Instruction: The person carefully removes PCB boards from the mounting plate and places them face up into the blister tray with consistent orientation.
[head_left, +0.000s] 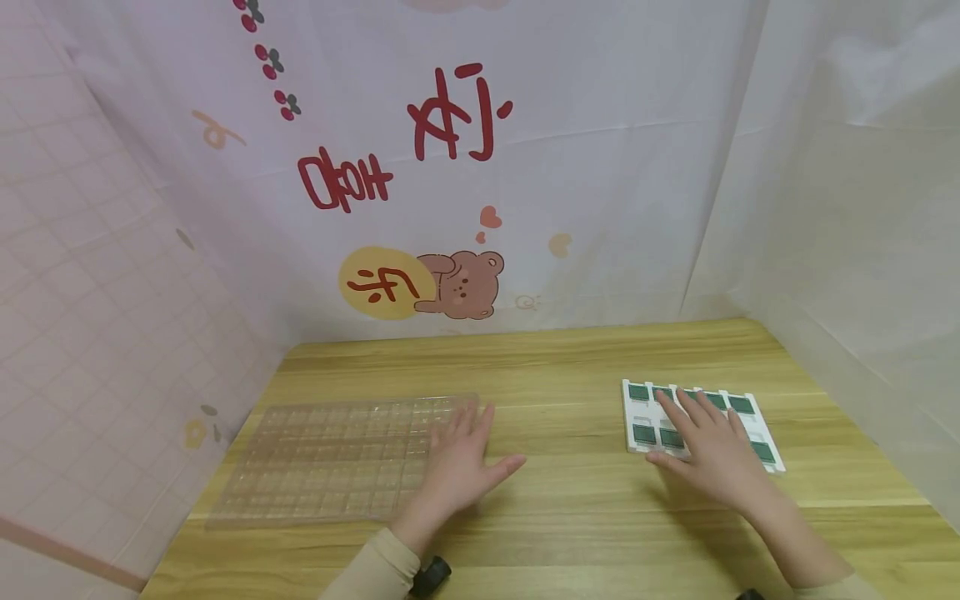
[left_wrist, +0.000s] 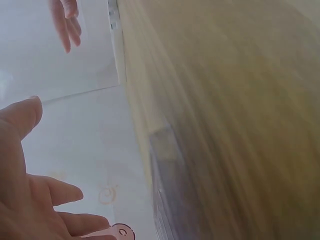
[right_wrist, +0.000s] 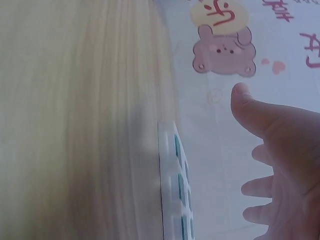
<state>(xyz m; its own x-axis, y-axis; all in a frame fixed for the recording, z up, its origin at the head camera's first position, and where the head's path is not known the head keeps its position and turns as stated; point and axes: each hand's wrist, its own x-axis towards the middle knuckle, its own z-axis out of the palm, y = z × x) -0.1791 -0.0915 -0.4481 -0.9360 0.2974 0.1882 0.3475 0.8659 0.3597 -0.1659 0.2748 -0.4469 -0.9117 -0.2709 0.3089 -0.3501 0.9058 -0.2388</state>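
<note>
A clear plastic tray (head_left: 322, 458) with many small compartments lies at the left of the wooden table. Over its right end is the left hand (head_left: 457, 462), fingers spread and holding nothing; the left wrist view has this hand (left_wrist: 30, 190) above the tray's edge (left_wrist: 175, 185). At the right lies a white tray (head_left: 640, 412) with green rectangular pieces (head_left: 645, 433) in its slots. The right hand (head_left: 716, 454) hovers over it with spread fingers, hiding some pieces. In the right wrist view a gap shows between that hand (right_wrist: 290, 160) and the white tray (right_wrist: 170, 200).
The wooden table (head_left: 555, 500) has bare surface between the two trays. Behind it hangs a white cloth (head_left: 622, 208) printed with a bear and red characters, and more cloth closes off the left and right sides.
</note>
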